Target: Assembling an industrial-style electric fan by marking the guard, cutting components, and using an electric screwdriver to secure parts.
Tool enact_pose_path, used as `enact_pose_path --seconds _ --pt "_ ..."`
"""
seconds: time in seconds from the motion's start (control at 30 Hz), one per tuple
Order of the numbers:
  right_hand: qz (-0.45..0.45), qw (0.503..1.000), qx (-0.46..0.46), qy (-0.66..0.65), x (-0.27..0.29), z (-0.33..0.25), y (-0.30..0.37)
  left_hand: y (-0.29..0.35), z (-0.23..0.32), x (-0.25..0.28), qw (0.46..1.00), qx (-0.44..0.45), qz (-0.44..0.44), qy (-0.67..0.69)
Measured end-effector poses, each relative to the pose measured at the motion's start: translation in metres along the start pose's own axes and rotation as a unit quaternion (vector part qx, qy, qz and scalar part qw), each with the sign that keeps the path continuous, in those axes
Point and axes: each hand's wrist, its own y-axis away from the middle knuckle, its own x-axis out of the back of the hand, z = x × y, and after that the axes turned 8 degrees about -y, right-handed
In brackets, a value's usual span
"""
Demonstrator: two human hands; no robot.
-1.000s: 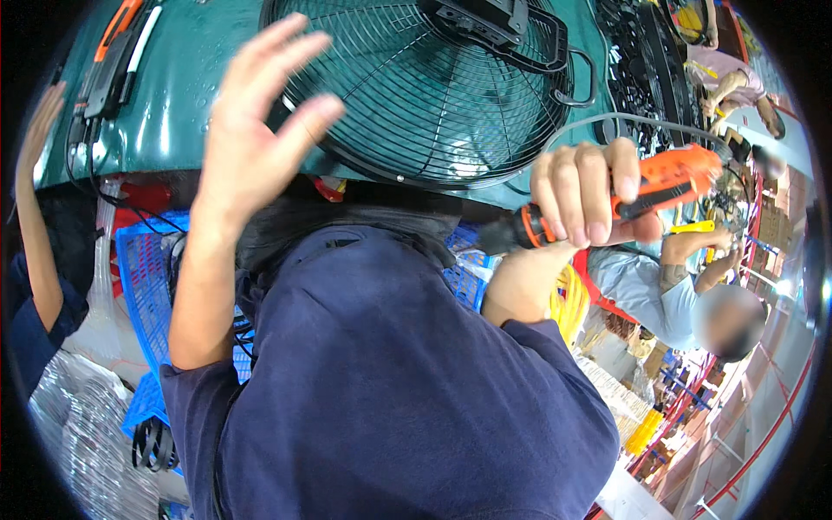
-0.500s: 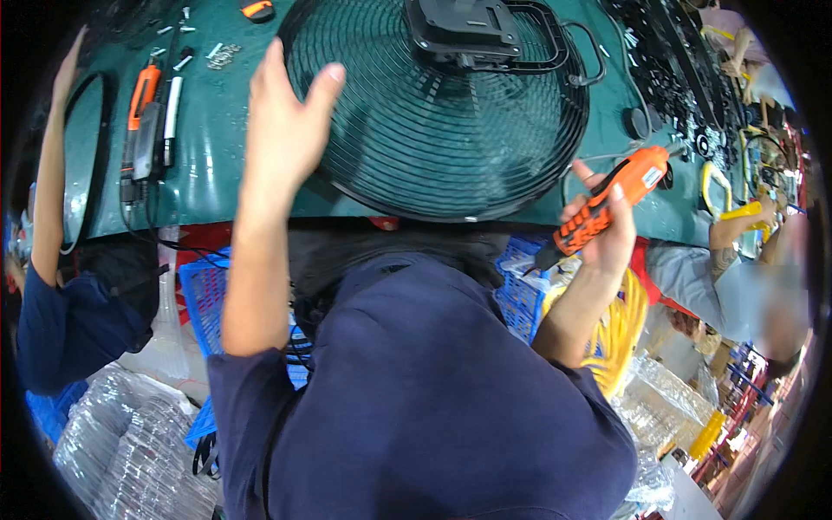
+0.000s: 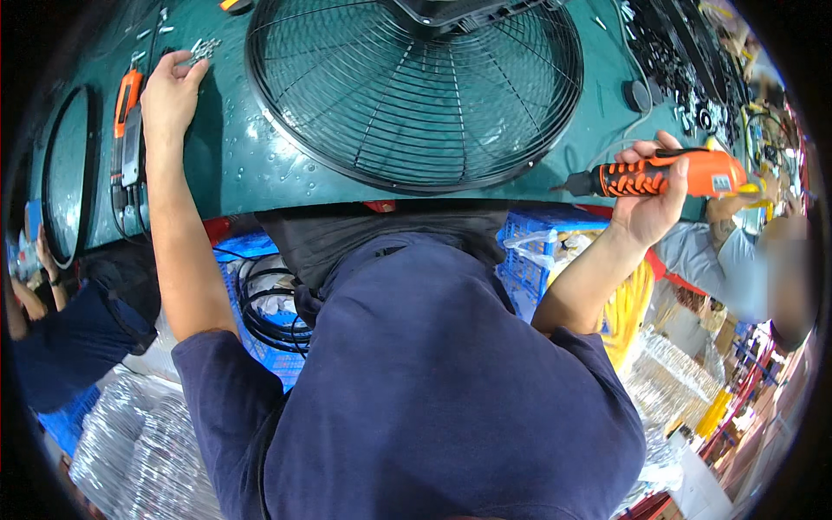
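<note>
My left hand [image 3: 170,97] is over the left part of the table, beside a small pile of screws [image 3: 204,50]. Its fingers are bent and the thumb stands a little apart from them; nothing shows between them. In my right hand [image 3: 652,204] is an orange and black electric screwdriver [image 3: 706,172], lying level with its dark tip toward the left. A round black wire fan grille [image 3: 416,121] lies on the green table [image 3: 234,173] between my hands, with a black housing [image 3: 451,12] on its far part.
A second orange and black power screwdriver [image 3: 128,102] lies left of my left hand. Farther left is a black ring [image 3: 54,165]. Black parts [image 3: 667,52] and loose hardware cover the far right. Below the table edge are blue crates [image 3: 525,260]. Other people work on both sides.
My left hand has moved left from the grille's edge to the screws. The screwdriver in my right hand has swung level and moved right. The grille now appears turned, with its housing farther away.
</note>
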Motion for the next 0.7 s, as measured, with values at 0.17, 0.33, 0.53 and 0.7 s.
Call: enact_pose_path --seconds 0.17,0.33,0.53,0.7 --pt "0.021 0.999 0.049 -0.007 0.001 -0.004 0.029 -0.004 0.002 -0.008 0.996 0.018 -0.003 -0.09" --pt "0.074 0.995 0.071 -0.018 0.005 -0.004 0.03 -0.004 0.004 -0.012 0.993 -0.032 0.023 -0.116" --pt "0.029 0.994 0.09 0.052 -0.003 0.008 0.026 0.002 0.008 0.004 0.996 -0.032 -0.01 -0.083" --pt "0.034 0.996 -0.026 -0.077 0.009 0.002 0.021 0.004 0.005 -0.001 0.998 0.053 0.031 0.013"
